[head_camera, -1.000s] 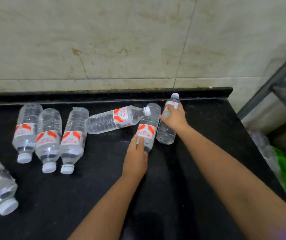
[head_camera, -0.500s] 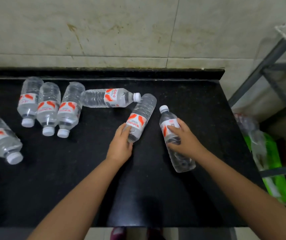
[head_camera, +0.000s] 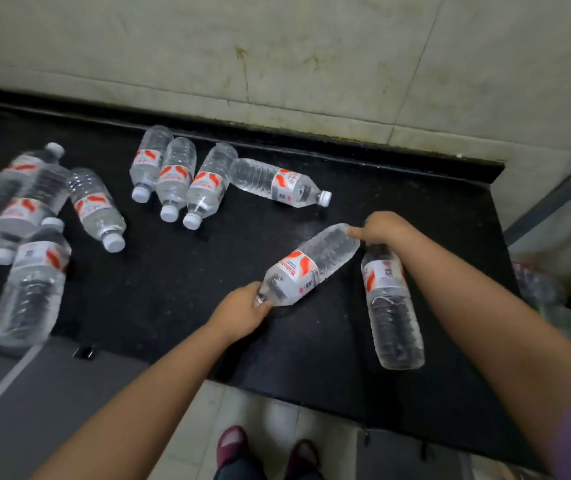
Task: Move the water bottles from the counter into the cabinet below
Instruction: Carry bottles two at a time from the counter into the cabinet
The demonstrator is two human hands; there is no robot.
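Both hands are loaded, one water bottle each, which looks like a two-at-a-time carry to cut trips down to the cabinet. Left hand [head_camera: 242, 315], lower centre of the frame, is curled round the cap end of a tilted bottle [head_camera: 306, 266]; its base points up and right, so it is gripped by the neck, probably because that is the narrowest hold. Right hand [head_camera: 382, 228], right of centre, grips the top of a second bottle [head_camera: 391, 306] whose body hangs toward the lower right, over the front part of the black desk [head_camera: 415, 188]; its cap is hidden by the fingers. One right finger points left and touches or nearly touches the base of the left-held bottle; contact cannot be confirmed. Whether either bottle is fully clear of the desk cannot be told. Remaining stock lies on its side: a row of three bottles [head_camera: 176, 178] upper centre, a single bottle [head_camera: 277, 183] just right of them, and a blurred cluster [head_camera: 31, 209] at the left edge. The cabinet is not in view; only floor and feet show below the desk front. Judgement: task is early, most bottles left.
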